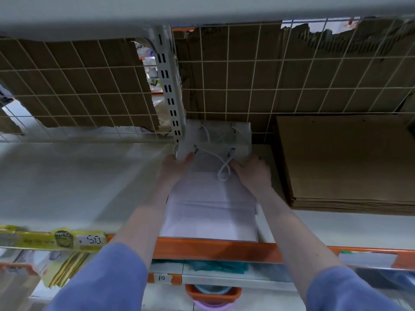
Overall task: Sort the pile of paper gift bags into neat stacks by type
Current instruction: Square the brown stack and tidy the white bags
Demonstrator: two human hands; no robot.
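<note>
A stack of flat white paper gift bags (208,212) with twisted white cord handles lies on the shelf (78,180), its top end near the back grid. My left hand (174,168) grips the stack's left edge near the handles, thumb on top. On the opposite edge, my right hand (254,170) holds the stack with the thumb over the top bag. Another white bag (224,133) stands or leans behind them against the grid. A neat stack of flat brown paper bags (345,162) lies to the right.
A white wire grid backed by torn cardboard (247,75) closes the shelf's rear, with a slotted upright post (169,90) in the middle. The shelf's orange front rail (215,250) carries a price tag (92,240). Lower shelves hold yellow packets and plastic bowls (212,292).
</note>
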